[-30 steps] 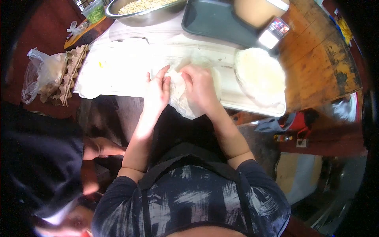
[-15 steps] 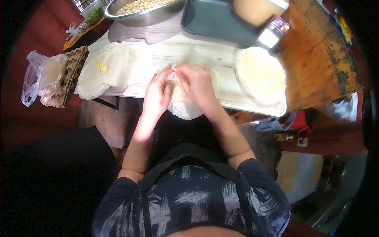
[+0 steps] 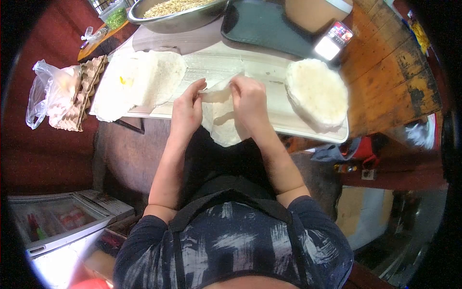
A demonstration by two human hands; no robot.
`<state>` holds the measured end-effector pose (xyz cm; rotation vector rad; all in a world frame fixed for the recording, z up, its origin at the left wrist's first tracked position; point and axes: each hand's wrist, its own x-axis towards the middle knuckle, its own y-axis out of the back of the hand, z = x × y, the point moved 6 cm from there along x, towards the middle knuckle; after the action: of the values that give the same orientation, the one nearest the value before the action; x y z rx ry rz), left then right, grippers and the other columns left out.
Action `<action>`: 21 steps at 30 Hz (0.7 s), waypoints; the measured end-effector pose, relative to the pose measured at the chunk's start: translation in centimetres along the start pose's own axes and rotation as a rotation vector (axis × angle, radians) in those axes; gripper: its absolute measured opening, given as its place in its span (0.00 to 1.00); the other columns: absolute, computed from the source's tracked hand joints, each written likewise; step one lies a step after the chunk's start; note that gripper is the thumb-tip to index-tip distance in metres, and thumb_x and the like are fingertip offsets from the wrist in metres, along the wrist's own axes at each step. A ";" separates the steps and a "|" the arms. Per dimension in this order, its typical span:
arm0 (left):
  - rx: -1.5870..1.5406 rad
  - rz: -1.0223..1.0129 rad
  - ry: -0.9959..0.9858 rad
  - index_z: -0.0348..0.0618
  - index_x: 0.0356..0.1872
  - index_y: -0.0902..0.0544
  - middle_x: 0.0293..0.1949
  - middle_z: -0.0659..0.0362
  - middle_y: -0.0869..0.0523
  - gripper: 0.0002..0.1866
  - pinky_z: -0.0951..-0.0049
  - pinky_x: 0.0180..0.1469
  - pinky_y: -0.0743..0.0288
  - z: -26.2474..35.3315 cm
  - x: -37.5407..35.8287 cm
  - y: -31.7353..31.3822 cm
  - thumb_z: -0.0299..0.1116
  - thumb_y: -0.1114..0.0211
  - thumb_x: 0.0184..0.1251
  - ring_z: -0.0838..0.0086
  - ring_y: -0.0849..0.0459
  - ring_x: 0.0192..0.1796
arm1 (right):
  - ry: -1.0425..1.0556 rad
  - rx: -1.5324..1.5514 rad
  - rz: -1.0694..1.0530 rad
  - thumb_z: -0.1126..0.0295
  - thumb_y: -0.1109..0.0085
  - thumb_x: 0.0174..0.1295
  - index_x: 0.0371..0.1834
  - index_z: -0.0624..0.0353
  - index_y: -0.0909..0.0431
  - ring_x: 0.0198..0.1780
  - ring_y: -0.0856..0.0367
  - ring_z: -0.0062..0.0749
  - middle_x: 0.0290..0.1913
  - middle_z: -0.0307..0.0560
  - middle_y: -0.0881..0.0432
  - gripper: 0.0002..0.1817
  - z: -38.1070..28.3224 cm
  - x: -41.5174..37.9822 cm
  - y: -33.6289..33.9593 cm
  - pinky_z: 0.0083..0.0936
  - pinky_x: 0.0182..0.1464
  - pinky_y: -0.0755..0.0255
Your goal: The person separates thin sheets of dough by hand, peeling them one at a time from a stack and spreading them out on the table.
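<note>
A thin, pale round wrapper sheet (image 3: 224, 132) hangs between my hands, its lower edge over the near rim of the white board (image 3: 279, 123). My left hand (image 3: 188, 110) has its thumb and fingers closed on the sheet's left edge. At the upper right edge, my right hand (image 3: 250, 98) pinches the same sheet. A stack of similar round wrappers (image 3: 317, 91) lies on the board to the right. To the left, overlapping spread wrappers (image 3: 161, 77) lie flat, with a small yellow piece (image 3: 122, 81) on them.
Behind the board stand a metal bowl (image 3: 168, 21) of shredded filling, a dark tray (image 3: 250, 29), a tan container (image 3: 313, 12) and a phone (image 3: 333, 41). An egg carton (image 3: 87, 96) and plastic bag (image 3: 41, 98) are left. A glass-lidded freezer (image 3: 72, 221) is lower left.
My hands have moved apart, the right one going right, and the sheet is now stretched between them. A dark shape at lower left has gone, uncovering the freezer.
</note>
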<state>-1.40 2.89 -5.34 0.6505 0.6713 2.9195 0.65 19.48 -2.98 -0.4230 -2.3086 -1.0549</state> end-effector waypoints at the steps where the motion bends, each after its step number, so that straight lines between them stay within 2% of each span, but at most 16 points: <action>1: 0.026 0.008 0.008 0.35 0.58 0.23 0.48 0.45 0.14 0.22 0.67 0.53 0.23 0.2 0.0 0.2 0.16 0.47 0.62 0.60 0.14 0.49 | 0.000 0.000 0.000 0.74 0.42 0.59 0.34 0.60 0.19 0.41 0.19 0.47 0.33 0.52 0.17 0.03 0.1 -0.1 -0.2 0.39 0.48 0.33; 3: 0.053 0.015 0.016 0.34 0.58 0.23 0.47 0.46 0.13 0.21 0.69 0.51 0.22 0.4 0.0 0.4 0.16 0.47 0.62 0.62 0.13 0.45 | -0.003 -0.140 0.045 0.69 0.42 0.60 0.33 0.56 0.21 0.41 0.20 0.43 0.32 0.45 0.18 0.04 0.2 -0.3 -0.2 0.39 0.47 0.33; 4: 0.050 -0.011 0.046 0.34 0.58 0.23 0.47 0.46 0.13 0.21 0.69 0.48 0.22 0.3 -0.1 0.3 0.17 0.47 0.63 0.64 0.14 0.41 | -0.003 -0.140 0.046 0.69 0.42 0.60 0.33 0.56 0.21 0.41 0.20 0.43 0.32 0.45 0.18 0.04 0.0 -0.3 -0.1 0.39 0.47 0.33; 5: 0.048 -0.038 0.077 0.34 0.58 0.23 0.46 0.46 0.13 0.20 0.70 0.45 0.22 0.2 -0.2 0.2 0.18 0.46 0.64 0.67 0.15 0.37 | -0.009 -0.064 0.016 0.71 0.41 0.60 0.34 0.58 0.20 0.41 0.20 0.46 0.33 0.50 0.18 0.04 -0.2 -0.4 -0.1 0.40 0.48 0.33; 6: 0.048 -0.039 0.076 0.34 0.58 0.23 0.46 0.46 0.13 0.20 0.70 0.45 0.22 0.5 -0.4 0.2 0.18 0.46 0.64 0.67 0.15 0.37 | -0.015 0.013 -0.013 0.72 0.40 0.59 0.36 0.60 0.19 0.41 0.19 0.50 0.34 0.54 0.17 0.05 -0.4 -0.3 -0.1 0.41 0.48 0.32; 8: -0.168 -0.110 0.251 0.35 0.59 0.22 0.43 0.48 0.12 0.19 0.73 0.41 0.24 0.5 -1.1 -0.4 0.19 0.47 0.67 0.71 0.20 0.32 | 0.005 0.077 -0.070 0.73 0.40 0.59 0.37 0.60 0.19 0.40 0.19 0.49 0.34 0.54 0.17 0.05 -0.6 0.0 -0.5 0.41 0.48 0.31; 9: -0.128 -0.223 0.319 0.36 0.62 0.25 0.44 0.49 0.13 0.20 0.74 0.45 0.23 1.0 -1.1 -0.4 0.21 0.47 0.69 0.70 0.16 0.41 | 0.028 0.143 -0.128 0.73 0.39 0.58 0.37 0.60 0.18 0.40 0.19 0.49 0.34 0.54 0.17 0.06 -0.8 0.1 -0.9 0.41 0.48 0.31; 10: -0.127 -0.223 0.320 0.36 0.62 0.25 0.44 0.49 0.13 0.20 0.74 0.45 0.23 0.6 -1.2 -0.5 0.21 0.47 0.69 0.70 0.16 0.41 | 0.027 0.144 -0.128 0.73 0.39 0.58 0.37 0.60 0.18 0.40 0.19 0.49 0.34 0.54 0.17 0.06 -1.0 0.1 -1.0 0.41 0.48 0.31; 12: -0.078 -0.103 0.021 0.37 0.65 0.28 0.47 0.49 0.15 0.23 0.74 0.52 0.23 0.6 -1.1 -0.3 0.20 0.47 0.69 0.68 0.16 0.51 | 0.138 0.240 -0.082 0.73 0.39 0.58 0.37 0.61 0.19 0.38 0.19 0.48 0.34 0.53 0.17 0.06 -2.0 -0.1 -0.9 0.39 0.49 0.31; 13: -0.077 -0.100 0.022 0.37 0.65 0.28 0.47 0.49 0.15 0.23 0.74 0.52 0.23 -0.2 -1.1 -0.5 0.20 0.47 0.69 0.68 0.16 0.51 | 0.140 0.242 -0.084 0.73 0.39 0.58 0.37 0.61 0.19 0.38 0.19 0.48 0.34 0.53 0.17 0.06 -2.1 -0.2 -0.9 0.39 0.49 0.31; 15: -0.241 -0.097 0.054 0.38 0.66 0.30 0.53 0.46 0.17 0.24 0.70 0.58 0.25 -0.9 -0.6 -0.6 0.20 0.48 0.69 0.66 0.18 0.59 | 0.187 0.164 -0.158 0.69 0.41 0.60 0.34 0.56 0.19 0.42 0.18 0.42 0.35 0.46 0.16 0.04 -2.4 -0.4 -1.2 0.39 0.51 0.34; 18: -0.125 -0.171 0.142 0.38 0.65 0.29 0.53 0.46 0.17 0.23 0.70 0.58 0.25 0.5 -0.6 -0.1 0.19 0.50 0.68 0.65 0.18 0.57 | 0.159 0.172 -0.098 0.71 0.40 0.59 0.34 0.56 0.19 0.43 0.18 0.41 0.35 0.47 0.16 0.03 -1.8 -0.3 -0.8 0.39 0.51 0.34; 21: -0.193 -0.149 0.221 0.37 0.65 0.28 0.53 0.47 0.16 0.24 0.73 0.54 0.25 -0.5 -0.6 -0.3 0.19 0.52 0.67 0.69 0.16 0.53 | 0.093 0.128 -0.065 0.73 0.40 0.58 0.34 0.56 0.19 0.43 0.19 0.42 0.35 0.46 0.16 0.03 -0.9 -0.3 -0.5 0.38 0.50 0.34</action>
<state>-1.06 2.83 -6.07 0.2488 0.4260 2.8903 0.95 18.41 -2.97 -0.2444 -2.3048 -0.9302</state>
